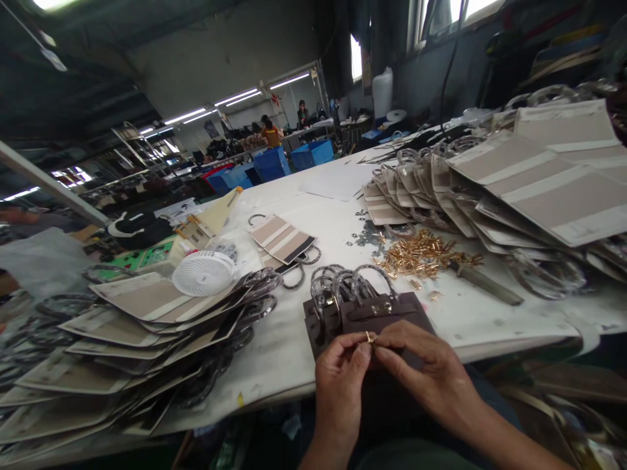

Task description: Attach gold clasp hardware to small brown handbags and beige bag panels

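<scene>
My left hand (343, 369) and my right hand (426, 365) meet in front of me, fingertips nearly touching. Between them is a small gold metal fitting (369, 337), pinched by the fingers of both hands; its exact shape is too small to make out. Just behind and beneath the hands lie dark brown bag panels (411, 310) at the table's front edge. Their looped handles (375, 269) are wrapped in clear plastic, and a gold clasp plate (381, 309) shows on the upper panel.
Loose gold fittings (421, 254) are heaped beyond my right hand, beside a knife (484, 284) with a dull green handle. Stacked beige panels (553, 170) fill the right; another stack (142, 300) with a white fan (203, 273) stands left. Two people are far back.
</scene>
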`<state>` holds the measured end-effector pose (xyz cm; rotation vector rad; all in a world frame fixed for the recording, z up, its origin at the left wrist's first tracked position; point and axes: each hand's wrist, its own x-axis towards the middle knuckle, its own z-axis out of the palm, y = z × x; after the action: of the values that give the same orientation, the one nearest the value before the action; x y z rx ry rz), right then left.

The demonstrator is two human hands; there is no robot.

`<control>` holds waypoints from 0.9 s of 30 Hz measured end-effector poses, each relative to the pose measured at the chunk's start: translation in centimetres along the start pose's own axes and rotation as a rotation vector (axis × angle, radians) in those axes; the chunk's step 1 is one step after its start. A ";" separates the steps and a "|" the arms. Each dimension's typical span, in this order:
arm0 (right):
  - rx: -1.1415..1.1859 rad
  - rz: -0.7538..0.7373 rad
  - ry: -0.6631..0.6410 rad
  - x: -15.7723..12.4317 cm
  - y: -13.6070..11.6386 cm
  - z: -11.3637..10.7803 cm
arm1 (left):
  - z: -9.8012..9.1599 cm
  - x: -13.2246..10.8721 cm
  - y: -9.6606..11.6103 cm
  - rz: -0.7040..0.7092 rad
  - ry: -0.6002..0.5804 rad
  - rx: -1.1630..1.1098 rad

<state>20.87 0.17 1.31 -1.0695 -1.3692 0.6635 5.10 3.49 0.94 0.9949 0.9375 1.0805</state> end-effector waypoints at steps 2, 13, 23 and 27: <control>-0.002 0.055 0.011 0.2 0.0 -0.5 | 0.0 0.0 0.1 -0.063 -0.022 -0.100; -0.072 0.173 -0.215 2.0 -0.2 -1.6 | -0.6 0.3 0.1 -0.228 -0.091 -0.123; -0.105 0.321 -0.149 1.1 0.5 -0.4 | -1.5 -0.4 -0.4 0.381 -0.047 0.515; -0.058 0.339 -0.140 0.8 0.3 -0.6 | -1.6 0.1 0.0 0.390 -0.069 0.509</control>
<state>21.61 0.83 1.47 -1.3384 -1.3447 0.9661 3.63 3.85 0.47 1.6771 1.0091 1.1397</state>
